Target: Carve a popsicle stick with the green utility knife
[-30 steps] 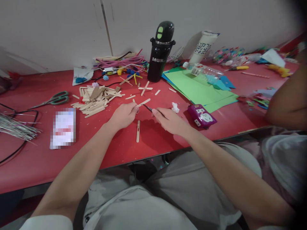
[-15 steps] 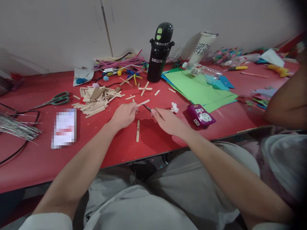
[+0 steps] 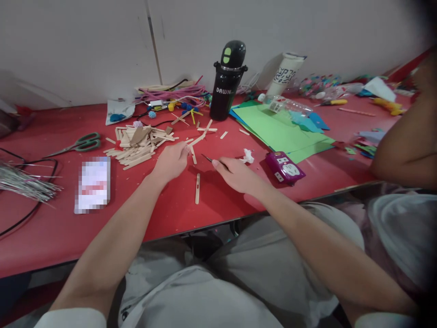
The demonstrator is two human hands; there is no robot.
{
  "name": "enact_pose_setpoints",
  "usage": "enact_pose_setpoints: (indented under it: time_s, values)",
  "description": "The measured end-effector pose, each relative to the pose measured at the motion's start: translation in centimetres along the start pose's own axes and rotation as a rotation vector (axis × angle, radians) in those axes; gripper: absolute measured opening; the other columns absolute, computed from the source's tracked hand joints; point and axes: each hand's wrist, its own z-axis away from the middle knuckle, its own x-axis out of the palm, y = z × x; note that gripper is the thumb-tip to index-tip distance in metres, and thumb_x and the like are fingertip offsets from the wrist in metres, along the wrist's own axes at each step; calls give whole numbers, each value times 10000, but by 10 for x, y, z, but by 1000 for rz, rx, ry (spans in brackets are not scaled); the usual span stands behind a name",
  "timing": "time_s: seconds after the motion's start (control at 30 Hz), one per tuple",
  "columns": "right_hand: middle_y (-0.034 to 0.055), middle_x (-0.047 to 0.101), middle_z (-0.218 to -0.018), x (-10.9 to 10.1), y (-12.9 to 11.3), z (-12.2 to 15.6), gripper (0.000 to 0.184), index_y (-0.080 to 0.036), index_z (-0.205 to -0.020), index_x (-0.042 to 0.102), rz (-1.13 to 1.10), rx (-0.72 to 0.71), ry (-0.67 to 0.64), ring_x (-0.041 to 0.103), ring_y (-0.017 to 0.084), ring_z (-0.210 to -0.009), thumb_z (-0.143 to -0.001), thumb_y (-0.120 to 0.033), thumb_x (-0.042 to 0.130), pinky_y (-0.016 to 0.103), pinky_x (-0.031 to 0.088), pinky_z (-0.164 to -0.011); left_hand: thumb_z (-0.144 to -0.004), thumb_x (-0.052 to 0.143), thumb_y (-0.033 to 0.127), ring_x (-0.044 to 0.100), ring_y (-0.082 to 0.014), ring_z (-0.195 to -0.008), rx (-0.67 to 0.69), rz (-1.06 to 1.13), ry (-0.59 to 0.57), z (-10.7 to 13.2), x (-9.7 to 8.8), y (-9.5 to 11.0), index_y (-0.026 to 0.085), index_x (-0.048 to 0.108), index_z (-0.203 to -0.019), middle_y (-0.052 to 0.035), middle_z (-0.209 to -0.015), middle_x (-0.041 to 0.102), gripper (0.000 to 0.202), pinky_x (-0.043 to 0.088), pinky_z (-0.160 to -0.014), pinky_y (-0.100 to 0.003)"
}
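Pale wooden craft stick: flat, nearer than both sets of fingertips. Right hand: fingers closed pen-fashion round thin dark blade tool, likely for control. Left hand: fingertips pinch short wooden stick, steadying it beside the blade tip. Beyond: heap of sticks.

One head-worn camera looks forward and down, near the red table.

Red table with craft sticks, scissors, green paper.
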Motion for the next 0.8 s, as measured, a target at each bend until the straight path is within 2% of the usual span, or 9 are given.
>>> enact_pose_setpoints:
  time_s: [0.13, 0.3, 0.8]
  values:
    - [-34, 426, -642, -2, 0, 5, 423, -235, -714, 359, -36, -23, 73, 416, 144, -610, -1015, -515, 461, 314, 280, -595, -985, 383, 281, 632, -227, -790, -8, -2, -81, 1, 4, 5, 197, 630, -821, -83, -821, 700, 308, 442, -737, -334]
    - [-45, 359, -613, -3, 5, 4, 421, -240, -703, 316, -44, -46, 95, 370, 140, -586, -1032, -482, 418, 322, 253, -581, -996, 365, 283, 650, -229, -847, 14, 16, -145, 4, 6, 14, 199, 629, -822, -81, -870, 721, 327, 453, -773, -337]
    - [-40, 369, -612, -4, 2, 2, 407, -239, -705, 322, -19, -19, 55, 370, 142, -582, -1050, -435, 415, 322, 259, -586, -1004, 355, 312, 615, -214, -771, 38, 22, -149, 6, 4, 18, 197, 629, -827, -67, -796, 685, 346, 417, -715, -326]
